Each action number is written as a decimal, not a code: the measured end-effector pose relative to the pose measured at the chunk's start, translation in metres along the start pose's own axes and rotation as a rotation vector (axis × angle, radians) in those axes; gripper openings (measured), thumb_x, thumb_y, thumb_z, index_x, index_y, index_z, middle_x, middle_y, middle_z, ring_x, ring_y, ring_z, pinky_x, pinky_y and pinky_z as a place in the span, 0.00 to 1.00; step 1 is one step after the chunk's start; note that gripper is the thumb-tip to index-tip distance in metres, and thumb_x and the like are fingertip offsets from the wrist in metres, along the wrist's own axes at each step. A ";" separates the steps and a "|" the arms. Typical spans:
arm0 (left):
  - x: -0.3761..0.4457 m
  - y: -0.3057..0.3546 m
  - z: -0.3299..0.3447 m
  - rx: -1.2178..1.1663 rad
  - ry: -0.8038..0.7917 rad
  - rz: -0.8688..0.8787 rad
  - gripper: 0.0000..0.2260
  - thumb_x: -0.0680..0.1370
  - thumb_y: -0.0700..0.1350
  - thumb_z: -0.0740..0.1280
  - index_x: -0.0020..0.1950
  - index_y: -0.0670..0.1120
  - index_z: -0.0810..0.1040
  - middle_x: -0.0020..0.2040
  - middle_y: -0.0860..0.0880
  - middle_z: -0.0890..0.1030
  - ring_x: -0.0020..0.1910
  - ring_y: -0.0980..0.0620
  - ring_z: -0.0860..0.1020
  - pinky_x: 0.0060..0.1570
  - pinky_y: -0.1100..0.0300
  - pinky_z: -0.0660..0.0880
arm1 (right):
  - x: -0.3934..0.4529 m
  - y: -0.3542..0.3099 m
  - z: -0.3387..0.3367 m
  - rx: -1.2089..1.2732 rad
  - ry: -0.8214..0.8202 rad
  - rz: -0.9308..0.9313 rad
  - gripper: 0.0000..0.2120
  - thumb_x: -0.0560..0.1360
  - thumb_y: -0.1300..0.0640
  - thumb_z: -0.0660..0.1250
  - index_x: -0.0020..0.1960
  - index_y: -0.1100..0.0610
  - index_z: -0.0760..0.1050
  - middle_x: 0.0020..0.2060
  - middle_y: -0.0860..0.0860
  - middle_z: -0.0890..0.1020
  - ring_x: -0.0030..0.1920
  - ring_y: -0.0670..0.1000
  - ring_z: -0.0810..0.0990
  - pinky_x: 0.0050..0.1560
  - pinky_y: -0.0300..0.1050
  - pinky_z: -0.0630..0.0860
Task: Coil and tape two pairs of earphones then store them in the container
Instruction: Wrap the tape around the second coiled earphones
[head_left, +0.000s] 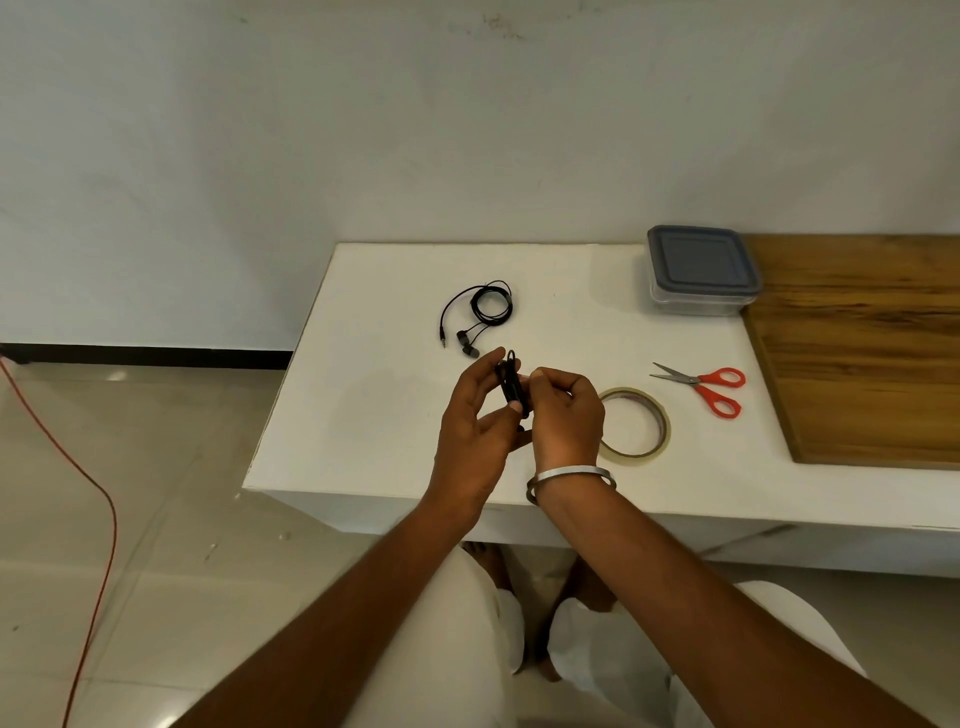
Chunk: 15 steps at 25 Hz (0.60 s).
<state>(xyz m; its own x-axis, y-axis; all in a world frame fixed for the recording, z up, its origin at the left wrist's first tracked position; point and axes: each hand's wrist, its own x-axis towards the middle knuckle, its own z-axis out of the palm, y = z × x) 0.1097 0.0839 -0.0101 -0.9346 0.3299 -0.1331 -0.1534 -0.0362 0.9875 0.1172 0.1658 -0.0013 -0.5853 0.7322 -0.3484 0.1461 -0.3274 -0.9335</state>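
Black earphones (511, 384) | tight upright coil | pinched between left hand (475, 431) and right hand (563, 415)

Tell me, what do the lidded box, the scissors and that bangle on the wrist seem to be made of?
The container looks like clear plastic under a matte grey-blue lid, probably plastic too; its see-through walls suggest it. The scissors have glossy red handles, likely plastic, and dull grey blades that look like steel. The bangle on the right wrist looks like metal, silvery with a bright sheen.
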 end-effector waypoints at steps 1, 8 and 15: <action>0.000 0.000 0.000 0.003 -0.010 -0.003 0.23 0.79 0.31 0.61 0.69 0.54 0.70 0.64 0.55 0.77 0.52 0.60 0.81 0.44 0.63 0.79 | 0.000 -0.002 0.000 -0.002 0.005 0.010 0.04 0.75 0.62 0.65 0.49 0.59 0.76 0.35 0.45 0.81 0.34 0.39 0.79 0.28 0.23 0.69; 0.002 -0.003 -0.003 0.037 -0.038 0.022 0.24 0.80 0.32 0.60 0.72 0.53 0.67 0.67 0.54 0.75 0.52 0.56 0.82 0.44 0.63 0.79 | 0.002 -0.005 0.000 -0.040 -0.006 0.101 0.04 0.74 0.60 0.66 0.48 0.59 0.78 0.43 0.54 0.83 0.38 0.46 0.79 0.24 0.24 0.67; 0.005 -0.010 -0.007 0.062 -0.017 0.027 0.25 0.78 0.33 0.63 0.72 0.53 0.68 0.66 0.54 0.76 0.53 0.52 0.83 0.48 0.57 0.81 | 0.004 0.000 0.000 -0.007 -0.047 0.167 0.04 0.74 0.59 0.66 0.42 0.53 0.75 0.46 0.55 0.83 0.46 0.52 0.81 0.38 0.38 0.73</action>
<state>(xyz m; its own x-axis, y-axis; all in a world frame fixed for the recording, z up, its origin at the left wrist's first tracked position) 0.1047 0.0797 -0.0209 -0.9324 0.3458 -0.1050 -0.1074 0.0125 0.9941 0.1153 0.1685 -0.0026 -0.5894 0.6391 -0.4942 0.2496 -0.4378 -0.8637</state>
